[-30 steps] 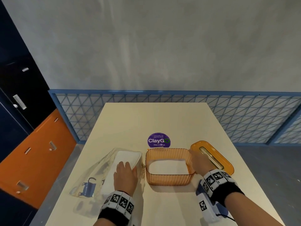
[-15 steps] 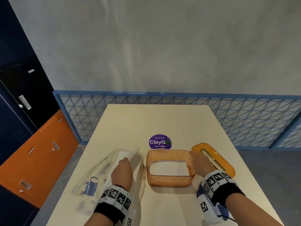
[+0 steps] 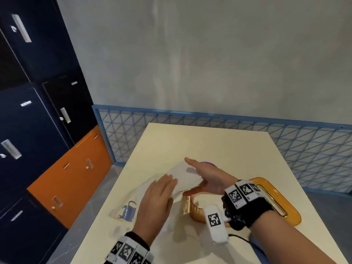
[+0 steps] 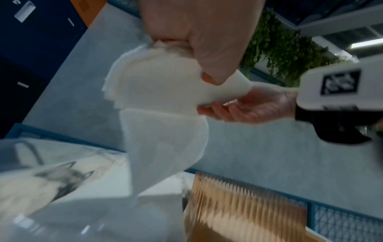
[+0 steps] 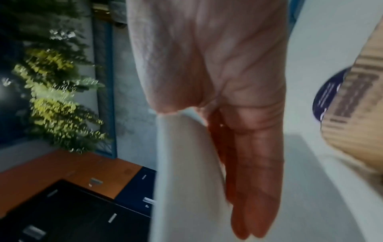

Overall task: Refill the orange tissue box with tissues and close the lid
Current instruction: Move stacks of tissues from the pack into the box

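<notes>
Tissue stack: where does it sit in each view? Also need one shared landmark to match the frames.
Head: tissue stack at picture centre, just up from the orange box.
Left wrist: tissue stack in the upper centre.
Right wrist: tissue stack in the lower centre, running to the bottom edge.
Shared landmark: the ribbed orange box, bottom right in left wrist, right edge in right wrist.

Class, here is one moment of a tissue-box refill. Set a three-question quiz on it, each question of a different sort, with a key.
1. On which side of the box, the person's left or right, does the lid lie?
2. True or false: the lid is closed on the box.
3. How many hands hold the tissues? A none, B one, C two.
Key: 1 right; 2 false; 3 C, the left hand and the right hand.
</notes>
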Demonstrator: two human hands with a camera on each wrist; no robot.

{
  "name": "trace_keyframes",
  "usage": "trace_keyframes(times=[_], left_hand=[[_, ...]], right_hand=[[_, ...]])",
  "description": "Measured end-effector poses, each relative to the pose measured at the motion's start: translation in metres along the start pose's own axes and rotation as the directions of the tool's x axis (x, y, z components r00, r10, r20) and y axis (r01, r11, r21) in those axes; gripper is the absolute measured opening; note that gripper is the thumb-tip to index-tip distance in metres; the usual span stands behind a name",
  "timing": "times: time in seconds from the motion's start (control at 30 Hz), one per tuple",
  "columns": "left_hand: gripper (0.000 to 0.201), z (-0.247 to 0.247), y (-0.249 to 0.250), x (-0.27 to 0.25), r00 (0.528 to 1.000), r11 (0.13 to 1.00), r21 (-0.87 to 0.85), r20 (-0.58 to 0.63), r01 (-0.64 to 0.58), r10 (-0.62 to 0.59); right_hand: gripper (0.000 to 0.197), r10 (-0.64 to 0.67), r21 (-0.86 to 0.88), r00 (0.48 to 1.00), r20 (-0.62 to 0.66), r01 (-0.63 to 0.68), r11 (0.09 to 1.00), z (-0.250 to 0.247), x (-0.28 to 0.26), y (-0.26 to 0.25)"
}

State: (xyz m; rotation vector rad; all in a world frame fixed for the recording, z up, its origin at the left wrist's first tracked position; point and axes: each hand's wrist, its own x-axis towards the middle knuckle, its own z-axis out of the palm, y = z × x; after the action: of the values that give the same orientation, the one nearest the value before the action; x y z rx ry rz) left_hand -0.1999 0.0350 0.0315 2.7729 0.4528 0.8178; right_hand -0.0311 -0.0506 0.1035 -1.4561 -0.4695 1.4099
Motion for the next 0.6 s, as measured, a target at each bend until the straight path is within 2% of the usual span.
trace_keyframes(times=[0.03, 0.1, 0.13, 0.2, 0.23, 0.3, 0.33, 0.37, 0.4, 0.43, 0.5, 0.53, 0.6], left_hand=[[0.049, 0.001, -0.001, -0.005, 0.999, 1.000, 0.004, 0.034, -0.026, 0.026], [0.051, 0.003, -0.005, -0.016, 0.996, 1.000, -0.014, 0.085, -0.009, 0.010], [0.053, 0.004, -0.007, -0.022, 0.997, 0.998, -0.052, 0.068, 0.036, -0.032], [0.062, 0.000, -0.008, -0.031, 0.977, 0.943, -0.260, 0.002, 0.206, -0.212], [0.065, -0.002, -0.009, -0.033, 0.946, 0.876, -0.385, -0.024, 0.290, -0.324], [0.065, -0.008, -0.012, -0.027, 0.827, 0.673, -0.619, -0.066, 0.405, -0.558], [0.065, -0.010, -0.017, -0.022, 0.752, 0.530, -0.722, -0.020, 0.445, -0.659], [0.067, -0.012, -0.022, -0.017, 0.689, 0.357, -0.804, 0.086, 0.474, -0.720], [0.068, -0.013, -0.027, -0.012, 0.654, 0.206, -0.849, 0.198, 0.487, -0.730], [0.070, -0.014, -0.033, -0.008, 0.652, 0.110, -0.867, 0.275, 0.485, -0.707], [0.066, -0.013, -0.043, -0.004, 0.681, 0.025, -0.882, 0.345, 0.470, -0.645], [0.059, -0.013, -0.045, -0.003, 0.693, 0.023, -0.883, 0.352, 0.469, -0.629], [0.037, -0.012, -0.046, -0.001, 0.696, 0.076, -0.867, 0.339, 0.492, -0.633]], right_hand=[[0.035, -0.039, -0.046, 0.999, -0.019, 0.038, 0.998, 0.002, 0.003, 0.000], [0.032, -0.124, -0.131, 0.992, -0.038, 0.118, 0.984, 0.002, 0.010, 0.002], [0.035, -0.161, -0.152, 0.986, -0.035, 0.154, 0.976, 0.002, 0.012, 0.003], [0.037, -0.237, -0.175, 0.971, -0.027, 0.229, 0.958, 0.001, 0.011, 0.005], [0.037, -0.273, -0.180, 0.962, -0.019, 0.265, 0.947, 0.000, 0.010, 0.007], [0.034, -0.333, -0.202, 0.943, -0.012, 0.324, 0.924, 0.001, 0.006, 0.009], [0.033, -0.358, -0.222, 0.934, -0.016, 0.346, 0.912, 0.001, 0.005, 0.010], [0.032, -0.379, -0.245, 0.925, -0.021, 0.362, 0.899, 0.001, 0.005, 0.012], [0.031, -0.394, -0.263, 0.919, -0.021, 0.375, 0.889, 0.002, 0.005, 0.014], [0.029, -0.403, -0.275, 0.915, -0.024, 0.382, 0.882, 0.003, 0.006, 0.015], [0.023, -0.419, -0.287, 0.907, -0.041, 0.391, 0.874, 0.008, 0.005, 0.017], [0.020, -0.427, -0.284, 0.903, -0.052, 0.397, 0.873, 0.010, 0.005, 0.018], [0.020, -0.435, -0.264, 0.897, -0.079, 0.402, 0.877, 0.012, 0.006, 0.023]])
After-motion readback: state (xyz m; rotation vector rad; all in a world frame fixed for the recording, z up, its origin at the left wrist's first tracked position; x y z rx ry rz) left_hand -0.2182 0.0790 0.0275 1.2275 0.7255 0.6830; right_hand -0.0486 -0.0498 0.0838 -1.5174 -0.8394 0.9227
